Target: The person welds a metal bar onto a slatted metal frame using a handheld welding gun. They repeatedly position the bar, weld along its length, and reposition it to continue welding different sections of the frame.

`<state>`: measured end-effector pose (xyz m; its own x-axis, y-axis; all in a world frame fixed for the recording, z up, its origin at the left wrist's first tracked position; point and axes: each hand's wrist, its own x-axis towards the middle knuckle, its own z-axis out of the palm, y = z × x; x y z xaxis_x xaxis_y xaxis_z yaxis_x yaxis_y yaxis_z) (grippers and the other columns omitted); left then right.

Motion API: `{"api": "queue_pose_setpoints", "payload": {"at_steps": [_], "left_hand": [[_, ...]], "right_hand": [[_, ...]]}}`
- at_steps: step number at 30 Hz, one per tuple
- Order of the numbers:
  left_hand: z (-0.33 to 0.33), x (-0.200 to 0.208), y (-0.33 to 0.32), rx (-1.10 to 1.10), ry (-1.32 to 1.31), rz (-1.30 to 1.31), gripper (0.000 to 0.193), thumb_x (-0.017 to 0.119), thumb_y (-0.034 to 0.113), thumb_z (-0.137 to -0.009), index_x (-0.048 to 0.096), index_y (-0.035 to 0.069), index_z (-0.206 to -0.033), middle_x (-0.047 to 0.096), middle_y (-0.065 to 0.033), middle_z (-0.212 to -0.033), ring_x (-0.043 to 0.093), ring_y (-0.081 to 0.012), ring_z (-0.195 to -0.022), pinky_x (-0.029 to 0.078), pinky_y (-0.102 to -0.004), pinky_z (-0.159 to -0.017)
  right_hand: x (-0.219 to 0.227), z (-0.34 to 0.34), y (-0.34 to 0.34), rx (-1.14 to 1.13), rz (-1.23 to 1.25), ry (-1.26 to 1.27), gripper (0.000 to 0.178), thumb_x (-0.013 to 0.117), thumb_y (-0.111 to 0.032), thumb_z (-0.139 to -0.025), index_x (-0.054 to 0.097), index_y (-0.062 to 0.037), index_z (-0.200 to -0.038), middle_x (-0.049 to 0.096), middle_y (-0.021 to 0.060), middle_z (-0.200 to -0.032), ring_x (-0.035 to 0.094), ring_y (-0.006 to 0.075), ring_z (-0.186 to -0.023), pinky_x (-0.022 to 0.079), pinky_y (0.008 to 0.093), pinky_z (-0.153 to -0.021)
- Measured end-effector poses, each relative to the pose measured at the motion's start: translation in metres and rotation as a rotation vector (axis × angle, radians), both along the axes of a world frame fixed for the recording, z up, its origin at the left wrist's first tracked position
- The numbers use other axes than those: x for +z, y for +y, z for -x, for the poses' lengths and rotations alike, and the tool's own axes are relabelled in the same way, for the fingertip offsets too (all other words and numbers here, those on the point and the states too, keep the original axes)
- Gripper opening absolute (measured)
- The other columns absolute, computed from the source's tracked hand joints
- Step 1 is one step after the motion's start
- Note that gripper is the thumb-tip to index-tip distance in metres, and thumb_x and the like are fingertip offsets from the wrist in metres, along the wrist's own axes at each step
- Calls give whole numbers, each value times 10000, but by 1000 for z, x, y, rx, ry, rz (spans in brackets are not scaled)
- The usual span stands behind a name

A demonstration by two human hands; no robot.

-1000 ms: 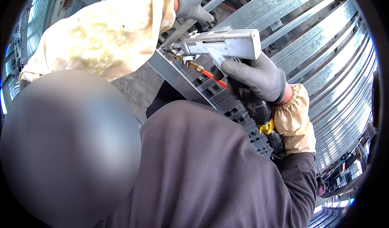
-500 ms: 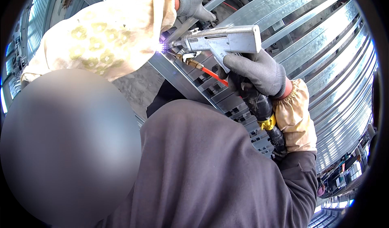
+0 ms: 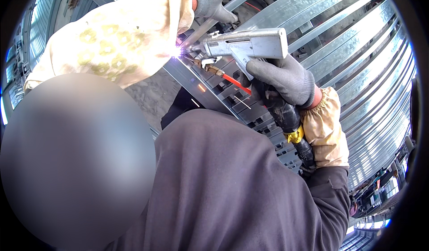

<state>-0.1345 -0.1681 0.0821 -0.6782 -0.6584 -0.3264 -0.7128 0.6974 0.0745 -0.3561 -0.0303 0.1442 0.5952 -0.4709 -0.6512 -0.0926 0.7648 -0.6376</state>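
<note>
A scuffed silver, pistol-shaped torch (image 3: 250,44), with a brass fitting (image 3: 213,69) and orange hose (image 3: 237,84) below its nozzle, lies over the near edge of the slatted metal frame (image 3: 190,80), its tip at a violet-white spark (image 3: 177,51) on that edge. The gloved right hand (image 3: 286,81) is closed round its handle, above a black-wrapped cable (image 3: 284,116) banded with yellow tape (image 3: 295,135). The gloved left hand (image 3: 210,1) reaches over the frame with its thumb apart, fingers cut off, so its grip cannot be told, while the stained cream sleeve (image 3: 107,36) hides the frame left of the spark.
</note>
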Motion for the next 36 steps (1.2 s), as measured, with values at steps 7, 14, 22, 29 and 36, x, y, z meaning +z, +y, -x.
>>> {"api": "queue_pose_setpoints", "payload": {"at_steps": [7,14,22,29,36], "left_hand": [[0,-1,-1,-6,11,0,1216,769,684,-687,270,41,-1590,212,-309,-1632,142,-460,-1537,142,-564,-1238],[2,-4,-3,-14,20,0,1209,768,682,-691,270,45,-1590,213,-308,-1632,145,-460,-1536,141,-561,-1240],[2,-4,-5,-19,29,1,1201,768,679,-695,271,50,-1590,214,-306,-1632,148,-460,-1535,140,-557,-1241],[0,-3,-5,-14,34,0,1195,768,677,-699,272,54,-1590,215,-305,-1631,151,-459,-1535,139,-554,-1243],[-2,0,0,4,38,5,1188,767,675,-702,273,59,-1590,216,-304,-1631,154,-459,-1534,138,-551,-1245]], "right_hand": [[-2,-1,7,-43,40,0,475,654,-347,-988,599,50,-1242,715,89,-897,642,74,-561,501,196,-460],[1,1,7,-32,33,40,546,687,-361,-974,589,41,-1329,688,50,-949,616,56,-703,495,209,-569],[1,4,12,-26,-15,47,521,688,-362,-973,598,26,-1307,689,41,-954,609,51,-723,483,211,-566],[5,5,13,-16,0,30,486,683,-353,-973,609,15,-1281,694,34,-938,607,50,-717,475,214,-554],[5,4,20,-76,70,-2,451,658,-329,-978,619,22,-1259,706,41,-936,613,62,-689,461,214,-539]]}}
